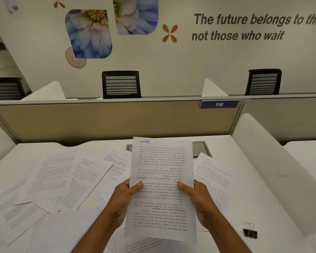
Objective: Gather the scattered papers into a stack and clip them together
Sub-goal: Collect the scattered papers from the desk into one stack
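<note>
A printed sheet point(161, 161) stands upright above the desk, held by both hands. My left hand point(125, 196) grips its left edge, thumb on the front. My right hand point(197, 196) grips the right edge the same way. Whether more sheets lie behind it cannot be told. Several loose printed papers point(58, 176) lie fanned over the left and middle of the white desk point(259, 179), and one more paper point(213, 172) lies just right of the held sheet. A black binder clip point(250, 231) with silver handles sits on the desk to the right of my right forearm.
A beige partition point(117, 121) with a "110" sign closes the desk's far side. White side dividers point(274, 161) rise on the right and left. A grey cable hatch point(201, 148) sits behind the held sheet. Black chairs stand beyond the partition.
</note>
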Action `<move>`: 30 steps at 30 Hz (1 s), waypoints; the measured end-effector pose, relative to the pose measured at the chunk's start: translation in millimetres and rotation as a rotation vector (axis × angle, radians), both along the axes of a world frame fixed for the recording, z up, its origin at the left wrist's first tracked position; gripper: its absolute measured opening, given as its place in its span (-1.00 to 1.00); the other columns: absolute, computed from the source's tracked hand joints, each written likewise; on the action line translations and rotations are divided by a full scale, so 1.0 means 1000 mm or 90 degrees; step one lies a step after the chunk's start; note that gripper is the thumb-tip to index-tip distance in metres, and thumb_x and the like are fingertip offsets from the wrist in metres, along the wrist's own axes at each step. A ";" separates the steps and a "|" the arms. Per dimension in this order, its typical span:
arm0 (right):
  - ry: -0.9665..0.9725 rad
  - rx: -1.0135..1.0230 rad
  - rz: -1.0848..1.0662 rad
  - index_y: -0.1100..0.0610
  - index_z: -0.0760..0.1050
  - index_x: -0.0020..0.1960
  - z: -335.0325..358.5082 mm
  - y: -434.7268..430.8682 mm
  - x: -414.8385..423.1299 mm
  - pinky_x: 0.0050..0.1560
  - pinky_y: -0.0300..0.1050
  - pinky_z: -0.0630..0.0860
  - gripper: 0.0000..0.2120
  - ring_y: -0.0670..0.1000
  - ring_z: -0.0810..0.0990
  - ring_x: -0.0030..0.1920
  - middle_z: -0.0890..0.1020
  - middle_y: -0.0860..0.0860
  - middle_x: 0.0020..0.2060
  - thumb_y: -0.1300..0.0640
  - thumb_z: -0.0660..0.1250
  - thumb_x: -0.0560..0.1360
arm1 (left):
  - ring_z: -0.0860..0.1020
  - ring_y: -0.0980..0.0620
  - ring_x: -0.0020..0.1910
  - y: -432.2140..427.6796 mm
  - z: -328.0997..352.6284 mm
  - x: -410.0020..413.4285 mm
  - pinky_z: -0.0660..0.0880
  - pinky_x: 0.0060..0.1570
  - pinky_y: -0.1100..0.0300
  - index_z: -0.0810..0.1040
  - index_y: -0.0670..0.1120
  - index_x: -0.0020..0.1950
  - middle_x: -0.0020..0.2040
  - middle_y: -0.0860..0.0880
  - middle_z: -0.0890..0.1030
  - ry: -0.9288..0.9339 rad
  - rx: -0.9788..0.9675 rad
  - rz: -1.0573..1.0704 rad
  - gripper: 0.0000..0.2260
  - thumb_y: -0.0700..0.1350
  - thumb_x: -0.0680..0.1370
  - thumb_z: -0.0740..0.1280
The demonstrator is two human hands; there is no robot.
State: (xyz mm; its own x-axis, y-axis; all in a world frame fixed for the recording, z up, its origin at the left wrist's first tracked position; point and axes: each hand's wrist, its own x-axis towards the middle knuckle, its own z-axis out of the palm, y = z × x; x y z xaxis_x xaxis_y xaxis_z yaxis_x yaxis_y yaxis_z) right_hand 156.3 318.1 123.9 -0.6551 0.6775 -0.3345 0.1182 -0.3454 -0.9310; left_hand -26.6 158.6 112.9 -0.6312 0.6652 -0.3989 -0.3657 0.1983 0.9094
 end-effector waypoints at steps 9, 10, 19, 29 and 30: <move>-0.090 0.027 -0.030 0.11 0.66 0.11 -0.038 -0.005 0.023 0.08 0.04 0.69 -0.80 0.09 0.76 0.03 0.79 0.00 -0.01 0.01 0.43 0.57 | 0.73 -0.26 0.03 -0.006 -0.014 -0.003 0.66 0.05 -0.22 0.64 -0.09 0.27 0.07 -0.17 0.76 -0.004 -0.003 0.067 -0.75 -0.13 0.59 0.41; -0.144 0.078 -0.085 0.10 0.65 0.08 -0.049 0.001 0.028 0.10 0.03 0.68 -0.80 0.10 0.74 0.05 0.77 0.01 -0.02 0.00 0.45 0.56 | 0.73 -0.27 0.03 -0.007 -0.016 -0.005 0.66 0.04 -0.22 0.64 -0.09 0.26 0.06 -0.18 0.76 -0.002 -0.006 0.076 -0.75 -0.14 0.59 0.41; -0.614 0.260 -0.221 0.20 0.25 0.53 -0.115 0.066 0.049 0.35 0.30 0.39 -0.24 0.32 0.39 0.42 0.43 0.30 0.39 -0.04 0.50 0.48 | 0.69 -0.30 0.03 -0.012 -0.040 -0.015 0.65 -0.02 -0.16 0.62 -0.08 0.23 0.05 -0.21 0.74 0.013 -0.038 0.158 -0.80 -0.15 0.61 0.39; -0.788 0.260 -0.202 0.16 0.14 0.53 -0.134 0.080 0.022 0.31 0.27 0.46 -0.05 0.26 0.40 0.37 0.38 0.30 0.37 -0.12 0.57 0.36 | 0.69 -0.29 0.01 -0.013 -0.053 -0.019 0.64 0.00 -0.20 0.62 -0.05 0.24 0.05 -0.18 0.74 0.028 -0.082 0.172 -0.81 -0.13 0.62 0.37; -0.776 0.247 -0.214 0.16 0.15 0.53 -0.134 0.080 0.021 0.28 0.28 0.48 -0.06 0.27 0.41 0.35 0.38 0.30 0.35 -0.08 0.58 0.35 | 0.69 -0.29 0.00 -0.012 -0.053 -0.019 0.64 -0.01 -0.19 0.62 -0.05 0.23 0.04 -0.18 0.74 0.027 -0.085 0.173 -0.81 -0.13 0.62 0.37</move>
